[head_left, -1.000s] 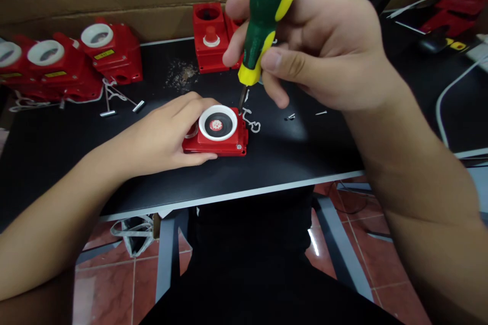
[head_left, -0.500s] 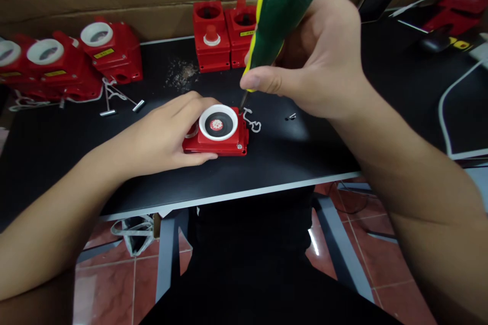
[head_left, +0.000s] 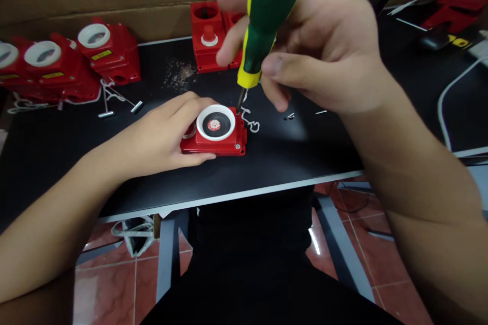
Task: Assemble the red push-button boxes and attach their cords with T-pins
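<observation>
A small red box [head_left: 219, 143] with a white ring and black disc on top lies on the black table [head_left: 267, 172]. My left hand [head_left: 163, 134] is wrapped round its left side, holding it down. My right hand [head_left: 316, 45] grips a green and yellow screwdriver [head_left: 267, 15], fingers closed round the handle. The screwdriver's tip rests on the box's far right corner. A thin white chain [head_left: 251, 122] trails from that corner.
Three red boxes with white rings [head_left: 57, 63] stand at the far left, with loose chains and pins [head_left: 114, 101] beside them. Two open red boxes [head_left: 208, 35] sit at the back by the cardboard wall. Small screws [head_left: 292, 116] lie to the right. White cables [head_left: 453, 91] run at the far right.
My right hand has turned the screwdriver, handle tilting right and back to upright, fingers regripping. The tip stays on the corner. My left hand and the box have barely moved.
</observation>
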A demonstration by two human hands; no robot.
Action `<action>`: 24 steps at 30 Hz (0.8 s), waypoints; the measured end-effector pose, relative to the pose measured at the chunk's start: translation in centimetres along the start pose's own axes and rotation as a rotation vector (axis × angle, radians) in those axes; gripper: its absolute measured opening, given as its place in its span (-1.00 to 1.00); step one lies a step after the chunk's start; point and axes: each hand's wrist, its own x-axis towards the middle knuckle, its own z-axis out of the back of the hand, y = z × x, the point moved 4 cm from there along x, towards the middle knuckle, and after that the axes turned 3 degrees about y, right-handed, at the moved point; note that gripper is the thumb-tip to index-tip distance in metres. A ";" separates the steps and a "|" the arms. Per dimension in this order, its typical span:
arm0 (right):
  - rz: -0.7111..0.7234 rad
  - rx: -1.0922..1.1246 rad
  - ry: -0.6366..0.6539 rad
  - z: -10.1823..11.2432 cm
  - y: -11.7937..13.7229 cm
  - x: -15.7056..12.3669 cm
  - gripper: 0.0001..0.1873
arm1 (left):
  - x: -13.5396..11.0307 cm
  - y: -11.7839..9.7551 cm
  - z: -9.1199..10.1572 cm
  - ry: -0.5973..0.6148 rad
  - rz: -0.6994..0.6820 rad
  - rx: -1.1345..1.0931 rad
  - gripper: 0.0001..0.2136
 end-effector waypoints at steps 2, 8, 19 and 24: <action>0.039 -0.071 0.066 -0.2 -0.1 0.0 -0.58 | 0.1 -0.1 0.0 0.001 -0.005 -0.004 -0.35; 0.156 -0.105 0.014 -0.2 -0.1 0.4 -0.79 | 0.1 -0.1 0.0 0.010 -0.006 0.005 -0.34; 0.210 -0.038 -0.136 -1.1 -1.9 0.9 -0.41 | 0.2 0.1 -0.2 0.015 -0.020 0.004 -0.36; 0.120 -0.064 0.027 -0.4 0.2 0.3 -0.65 | 0.2 0.1 -0.1 0.010 -0.010 0.003 -0.35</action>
